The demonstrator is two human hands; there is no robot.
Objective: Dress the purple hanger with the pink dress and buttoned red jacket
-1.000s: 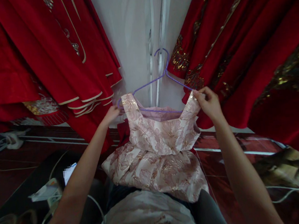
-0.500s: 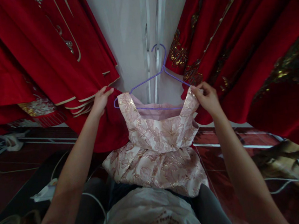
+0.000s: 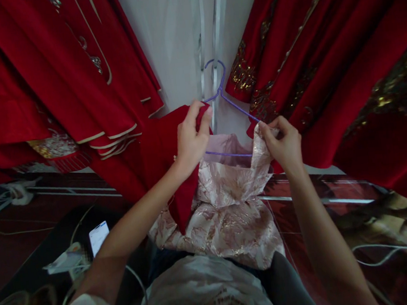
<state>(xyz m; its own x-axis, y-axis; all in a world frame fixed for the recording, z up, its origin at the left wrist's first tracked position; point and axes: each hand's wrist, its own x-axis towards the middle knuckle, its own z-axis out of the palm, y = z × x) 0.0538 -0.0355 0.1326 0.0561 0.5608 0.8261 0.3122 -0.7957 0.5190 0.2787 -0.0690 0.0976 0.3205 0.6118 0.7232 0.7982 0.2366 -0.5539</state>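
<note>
A pink and white floral dress (image 3: 237,221) with a gold sheen hangs on a purple hanger (image 3: 238,107) and rests over my lap. My right hand (image 3: 284,144) pinches the dress's right shoulder strap at the hanger's arm. My left hand (image 3: 195,136) is closed on a piece of red cloth (image 3: 163,144), which it holds across the dress. That cloth covers the left strap, the left arm of the hanger and part of the bodice.
Red garments with gold trim (image 3: 103,85) hang at the left, and red embroidered ones (image 3: 310,65) at the right. A pale panel (image 3: 168,45) stands between them. A lit phone (image 3: 99,237) and a white cable (image 3: 395,244) lie low on either side.
My left hand has moved right, drawing the red cloth across the dress's left strap. My right hand stays at the right strap. The phone has come into view beside my left forearm.
</note>
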